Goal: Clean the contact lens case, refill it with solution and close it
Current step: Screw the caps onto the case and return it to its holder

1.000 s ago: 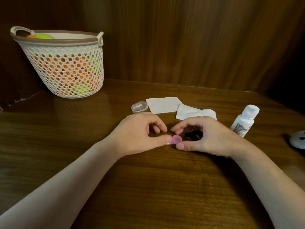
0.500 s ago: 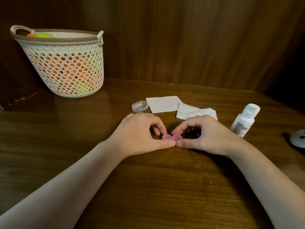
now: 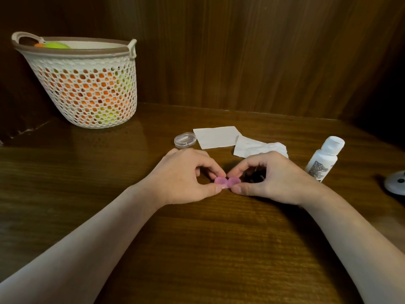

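At frame centre my left hand (image 3: 182,178) and right hand (image 3: 271,178) each pinch one end of the single pink lens case (image 3: 226,182); two tissues (image 3: 215,137), one bottle (image 3: 324,159); a grey object (image 3: 396,183) is cut off right.

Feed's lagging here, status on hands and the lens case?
Left hand and right hand both pinching pink lens case, low over table. Solution bottle capped, right of hands. Nothing in the way.

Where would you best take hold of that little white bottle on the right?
Take the white bottle round its middle body, coming from its left side. It leans with the cap tilted away, so the flat cap offers little, while the wider body gives a sure grip. Its left flank faces the right hand.
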The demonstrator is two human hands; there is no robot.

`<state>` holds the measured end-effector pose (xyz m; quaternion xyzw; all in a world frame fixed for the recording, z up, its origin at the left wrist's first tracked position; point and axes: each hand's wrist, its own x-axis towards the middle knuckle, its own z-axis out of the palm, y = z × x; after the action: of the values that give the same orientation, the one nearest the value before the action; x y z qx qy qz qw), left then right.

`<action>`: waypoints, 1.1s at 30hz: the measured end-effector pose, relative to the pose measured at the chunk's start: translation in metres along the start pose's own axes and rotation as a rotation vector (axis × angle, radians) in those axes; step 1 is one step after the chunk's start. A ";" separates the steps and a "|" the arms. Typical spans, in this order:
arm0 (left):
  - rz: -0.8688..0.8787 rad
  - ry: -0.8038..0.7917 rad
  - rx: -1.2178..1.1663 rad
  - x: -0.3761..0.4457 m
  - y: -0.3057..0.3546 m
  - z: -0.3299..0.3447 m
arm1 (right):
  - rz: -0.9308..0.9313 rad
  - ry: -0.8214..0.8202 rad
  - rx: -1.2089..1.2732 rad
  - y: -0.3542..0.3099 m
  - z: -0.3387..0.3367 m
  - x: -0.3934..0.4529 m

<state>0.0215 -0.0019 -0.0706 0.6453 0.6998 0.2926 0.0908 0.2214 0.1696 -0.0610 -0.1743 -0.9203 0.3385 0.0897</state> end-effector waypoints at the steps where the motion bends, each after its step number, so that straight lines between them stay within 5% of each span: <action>1: -0.005 0.018 0.004 0.000 -0.001 0.001 | 0.004 0.002 0.004 0.000 0.000 0.000; 22: -0.045 0.028 0.113 0.003 0.006 0.002 | 0.045 0.031 0.019 -0.001 0.001 -0.003; 33: -0.013 -0.001 -0.032 0.005 0.000 0.004 | 0.062 0.030 0.041 -0.003 0.001 -0.002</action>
<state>0.0225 0.0042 -0.0727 0.6394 0.6991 0.3028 0.1032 0.2222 0.1658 -0.0600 -0.2057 -0.9059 0.3574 0.0965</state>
